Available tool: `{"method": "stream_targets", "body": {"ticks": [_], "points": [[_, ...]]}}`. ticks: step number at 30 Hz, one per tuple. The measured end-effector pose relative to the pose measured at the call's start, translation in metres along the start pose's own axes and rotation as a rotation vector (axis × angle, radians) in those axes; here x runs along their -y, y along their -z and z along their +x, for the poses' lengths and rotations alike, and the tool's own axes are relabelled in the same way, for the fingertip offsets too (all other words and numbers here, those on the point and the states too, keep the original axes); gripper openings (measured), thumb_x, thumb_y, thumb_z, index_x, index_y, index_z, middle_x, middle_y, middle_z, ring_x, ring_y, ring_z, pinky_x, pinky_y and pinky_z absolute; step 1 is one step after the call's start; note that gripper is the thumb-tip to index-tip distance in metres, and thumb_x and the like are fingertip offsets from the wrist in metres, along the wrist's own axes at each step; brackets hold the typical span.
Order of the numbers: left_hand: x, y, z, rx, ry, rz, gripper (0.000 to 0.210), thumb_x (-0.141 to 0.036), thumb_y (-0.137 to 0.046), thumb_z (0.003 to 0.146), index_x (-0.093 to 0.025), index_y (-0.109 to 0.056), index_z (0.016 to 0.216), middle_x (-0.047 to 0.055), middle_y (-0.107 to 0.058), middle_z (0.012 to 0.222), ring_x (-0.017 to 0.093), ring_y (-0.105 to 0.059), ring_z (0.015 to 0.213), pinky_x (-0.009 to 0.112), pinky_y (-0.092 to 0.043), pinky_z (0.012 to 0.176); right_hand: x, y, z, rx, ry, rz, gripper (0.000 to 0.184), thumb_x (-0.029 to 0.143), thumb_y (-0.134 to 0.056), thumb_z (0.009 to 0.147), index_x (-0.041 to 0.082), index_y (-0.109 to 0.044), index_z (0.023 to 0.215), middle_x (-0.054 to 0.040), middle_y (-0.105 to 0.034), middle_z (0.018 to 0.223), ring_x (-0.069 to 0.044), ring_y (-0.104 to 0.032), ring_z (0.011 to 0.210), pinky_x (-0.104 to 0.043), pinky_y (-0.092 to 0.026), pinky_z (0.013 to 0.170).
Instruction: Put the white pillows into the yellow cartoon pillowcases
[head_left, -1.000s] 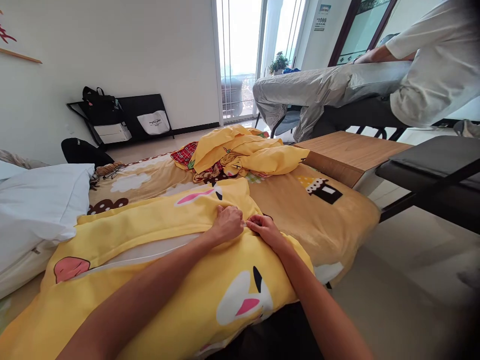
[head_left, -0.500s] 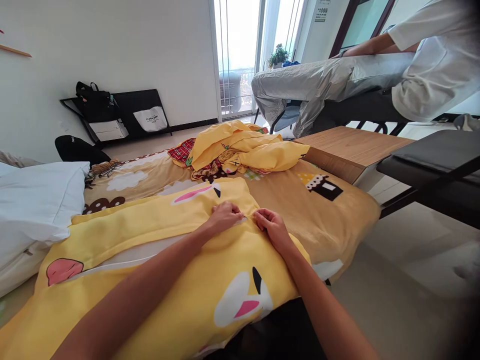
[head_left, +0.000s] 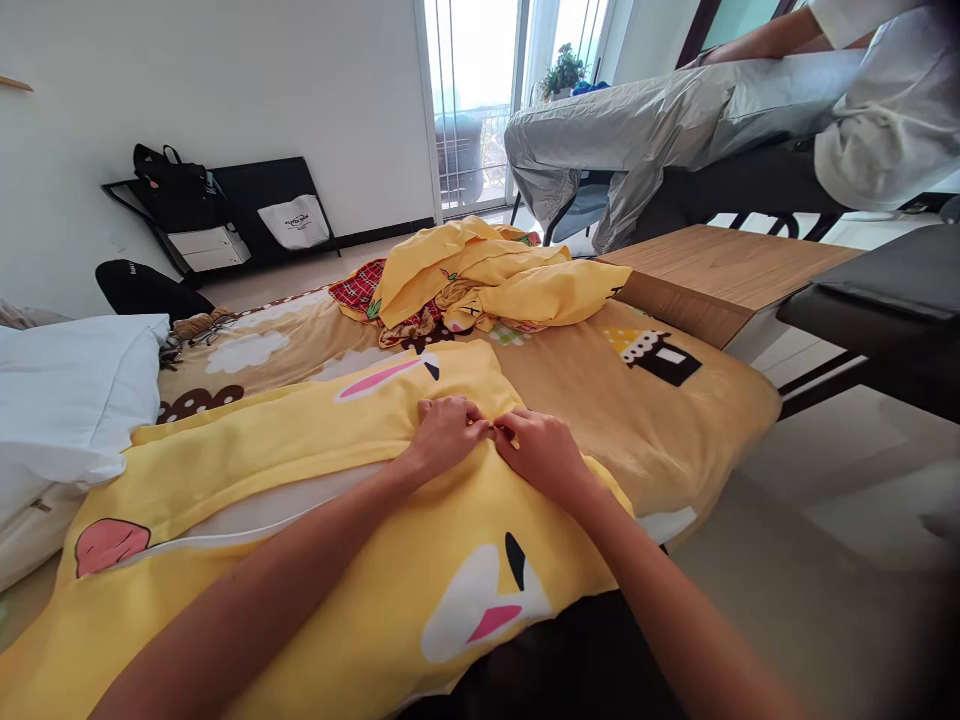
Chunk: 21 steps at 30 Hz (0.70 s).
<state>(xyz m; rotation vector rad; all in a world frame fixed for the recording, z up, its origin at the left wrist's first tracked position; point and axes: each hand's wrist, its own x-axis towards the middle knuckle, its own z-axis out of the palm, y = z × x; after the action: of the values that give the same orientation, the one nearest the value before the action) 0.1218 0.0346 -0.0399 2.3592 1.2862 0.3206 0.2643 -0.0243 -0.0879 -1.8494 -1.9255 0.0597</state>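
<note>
A yellow pillowcase (head_left: 300, 420) with printed white and pink shapes lies across the bed in front of me, with a long opening along its length. White filling or lining (head_left: 277, 505) shows through that gap, edged by a pale zipper-like strip. At the right end of the opening, my left hand (head_left: 448, 432) is closed, pinching the cloth. Fingertip to fingertip with it, my right hand (head_left: 544, 452) is also closed on the opening's edge. A tiny dark bit shows between the fingertips, too small to make out.
Crumpled yellow bedding (head_left: 480, 270) lies farther back on the tan patterned bed sheet (head_left: 570, 370). White pillows (head_left: 67, 390) are at the left. A wooden cabinet (head_left: 735, 265) and dark chair (head_left: 885, 290) stand right. Beyond, a person in white (head_left: 892, 120) leans at a silver-covered table (head_left: 615, 130).
My right hand has moved slightly left and turned over more, closing the small gap to my left hand. The short strand stretched between them no longer shows. The view has shifted slightly.
</note>
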Motion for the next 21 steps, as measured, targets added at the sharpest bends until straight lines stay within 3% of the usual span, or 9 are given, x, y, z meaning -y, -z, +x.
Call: {"method": "stream_targets", "body": {"ticks": [4,8,15,21], "points": [[-0.001,-0.003,-0.003,-0.027,-0.013,0.015,0.022,-0.022,-0.054,0.085,-0.019,-0.074,0.077,0.004,-0.073,0.091,0.020,-0.061,0.092,0.037,-0.032,0.087,0.008,0.007,0.001,0.055,0.025,-0.166,0.024,0.023,-0.050,0.088,0.018,-0.068,0.072,-0.0083,-0.070,0.077,-0.017,-0.060,0.067,-0.029,-0.026,0.056],[-0.003,-0.006,-0.010,-0.075,-0.103,0.106,0.025,-0.024,-0.053,0.088,-0.019,-0.073,0.073,0.005,-0.071,0.086,0.022,-0.059,0.094,0.041,-0.029,0.085,0.007,0.004,0.004,0.031,-0.052,-0.103,0.021,0.019,-0.052,0.082,0.018,-0.065,0.065,-0.0071,-0.070,0.074,-0.017,-0.058,0.064,-0.029,-0.026,0.057],[-0.006,-0.013,-0.025,-0.104,-0.187,0.332,0.033,-0.028,-0.047,0.094,-0.019,-0.071,0.072,0.007,-0.070,0.082,0.025,-0.054,0.096,0.044,-0.027,0.082,0.000,-0.007,0.000,-0.168,-0.175,0.474,0.013,0.025,-0.054,0.074,0.019,-0.065,0.069,-0.0013,-0.065,0.064,-0.014,-0.054,0.059,-0.025,-0.037,0.059],[-0.001,-0.020,-0.029,-0.140,-0.380,0.487,0.036,-0.013,-0.035,0.095,-0.017,-0.070,0.085,0.011,-0.069,0.086,0.024,-0.057,0.090,0.042,-0.028,0.083,-0.002,-0.010,0.000,-0.173,-0.287,0.824,0.020,0.036,-0.055,0.069,0.018,-0.063,0.067,-0.0018,-0.061,0.059,-0.013,-0.048,0.054,-0.025,-0.036,0.051]]}}
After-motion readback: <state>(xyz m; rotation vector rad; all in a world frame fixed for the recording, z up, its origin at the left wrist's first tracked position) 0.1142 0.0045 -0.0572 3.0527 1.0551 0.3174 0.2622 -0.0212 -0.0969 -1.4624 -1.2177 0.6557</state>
